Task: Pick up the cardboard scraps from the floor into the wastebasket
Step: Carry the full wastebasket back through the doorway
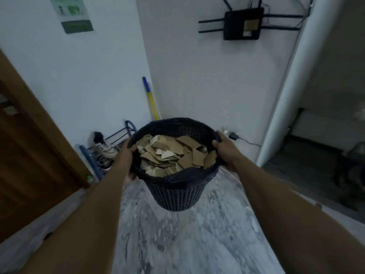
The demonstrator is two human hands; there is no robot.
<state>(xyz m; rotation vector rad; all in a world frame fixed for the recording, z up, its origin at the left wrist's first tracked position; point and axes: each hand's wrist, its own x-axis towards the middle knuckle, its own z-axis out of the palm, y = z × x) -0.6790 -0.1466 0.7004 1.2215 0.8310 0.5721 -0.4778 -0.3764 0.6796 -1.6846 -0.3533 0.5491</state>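
Over marble floor (177, 244) by white wall (207, 76), left hand (125, 155), right hand (225, 150) grip wastebasket (177, 196).

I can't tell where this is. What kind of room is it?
Likely a home entryway or hallway: a shoe rack with a sneaker beside a wooden door, and a router on the wall.

One wastebasket (177, 194), one left hand (126, 153), one right hand (223, 150), cardboard scraps (169, 155) past counting, one router (243, 23), one broomstick (150, 98), one poster (72, 14).
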